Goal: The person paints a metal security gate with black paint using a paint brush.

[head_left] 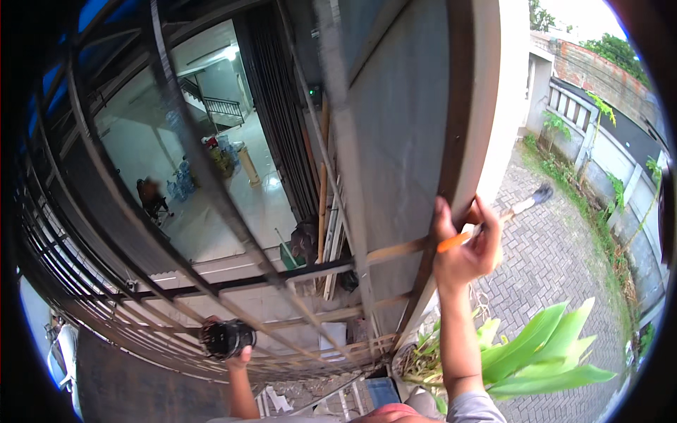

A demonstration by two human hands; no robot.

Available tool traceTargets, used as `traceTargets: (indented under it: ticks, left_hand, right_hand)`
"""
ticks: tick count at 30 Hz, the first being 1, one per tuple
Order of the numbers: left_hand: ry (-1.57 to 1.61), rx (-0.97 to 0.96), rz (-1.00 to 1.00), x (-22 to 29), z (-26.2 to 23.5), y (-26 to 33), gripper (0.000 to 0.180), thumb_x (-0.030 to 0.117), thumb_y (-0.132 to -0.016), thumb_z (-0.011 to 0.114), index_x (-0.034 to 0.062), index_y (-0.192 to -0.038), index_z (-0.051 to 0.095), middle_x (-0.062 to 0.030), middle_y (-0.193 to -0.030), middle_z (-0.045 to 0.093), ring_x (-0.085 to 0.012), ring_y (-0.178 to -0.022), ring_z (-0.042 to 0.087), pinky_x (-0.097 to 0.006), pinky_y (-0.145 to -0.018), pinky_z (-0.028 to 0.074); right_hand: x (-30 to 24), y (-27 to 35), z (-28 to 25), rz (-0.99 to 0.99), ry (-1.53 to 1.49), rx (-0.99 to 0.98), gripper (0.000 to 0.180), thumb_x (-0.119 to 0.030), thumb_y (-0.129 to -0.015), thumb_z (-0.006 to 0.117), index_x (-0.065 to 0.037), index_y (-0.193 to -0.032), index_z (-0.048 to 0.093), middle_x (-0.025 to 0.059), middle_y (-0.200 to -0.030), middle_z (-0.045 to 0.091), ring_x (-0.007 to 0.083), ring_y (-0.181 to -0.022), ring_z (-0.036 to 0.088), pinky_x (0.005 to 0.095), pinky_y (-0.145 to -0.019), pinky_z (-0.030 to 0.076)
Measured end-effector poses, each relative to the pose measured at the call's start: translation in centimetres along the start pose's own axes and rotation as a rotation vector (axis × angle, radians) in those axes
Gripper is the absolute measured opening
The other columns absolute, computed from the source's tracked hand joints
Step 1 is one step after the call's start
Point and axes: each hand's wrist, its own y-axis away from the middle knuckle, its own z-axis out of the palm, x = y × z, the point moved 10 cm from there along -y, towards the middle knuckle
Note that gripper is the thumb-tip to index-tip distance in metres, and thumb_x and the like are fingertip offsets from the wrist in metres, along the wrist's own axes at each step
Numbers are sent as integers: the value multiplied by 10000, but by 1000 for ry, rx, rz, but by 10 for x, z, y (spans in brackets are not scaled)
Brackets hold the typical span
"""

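Note:
My left hand (240, 357), low on the left, is closed round a dark, paint-stained can (227, 338) held beside the bars of a metal grille (233, 284). Higher up on the right, my right hand (468, 252) grips a paintbrush (522, 206). The brush's orange handle end points left, while its dark bristles point away to the upper right, over the paving and apart from the metal. My right thumb and fingers are right at the edge of a brown metal post (460, 134); whether they touch it I cannot tell.
Behind the grille is a tiled room with a seated person (151, 196) and several water bottles (185, 180). A ladder (345, 402) stands below me. A broad-leaved plant (543, 349) grows at the lower right. Beyond it, paving (539, 261) runs along a low wall (599, 162).

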Motion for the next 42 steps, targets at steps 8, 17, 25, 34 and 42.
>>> traceTargets:
  ticks: [8,17,25,34,42]
  left_hand:
    - [-35,64,-76,1,-9,27,720,728,-873,531,142,-1281,621,-51,-1276,619,-260,-1246,537,-486,-1108,374]
    - [-45,75,-150,0,-13,16,722,733,-868,533,145,-1280,620,-47,-1268,620,-263,-1243,534,-486,-1111,368]
    - [-49,67,-199,4,3,29,725,736,-864,535,148,-1278,619,-43,-1261,620,-267,-1239,532,-486,-1114,363]
    - [-43,57,-213,-10,-17,27,727,741,-858,538,151,-1277,618,-39,-1253,621,-270,-1235,529,-486,-1117,357]
    - [-278,6,-41,-31,-47,62,690,638,-791,671,123,-1247,610,-84,-1220,619,-292,-1205,553,-475,-1104,387]
  right_hand:
    - [16,8,1,106,-151,9,563,-6,-663,923,65,-1137,626,135,-965,711,179,-778,667,291,-758,540]
    - [25,5,5,187,-182,55,499,-2,-701,909,34,-1119,639,81,-933,685,121,-763,608,252,-717,501]
    - [14,6,1,124,-127,17,473,-33,-739,900,9,-1125,630,46,-940,643,105,-780,607,233,-733,496]
    - [21,15,10,185,-214,37,451,-10,-764,874,16,-1138,624,51,-930,648,93,-770,600,226,-708,502]
    - [24,17,7,161,-68,49,370,-24,-830,824,5,-1139,622,27,-875,638,66,-760,551,211,-711,466]
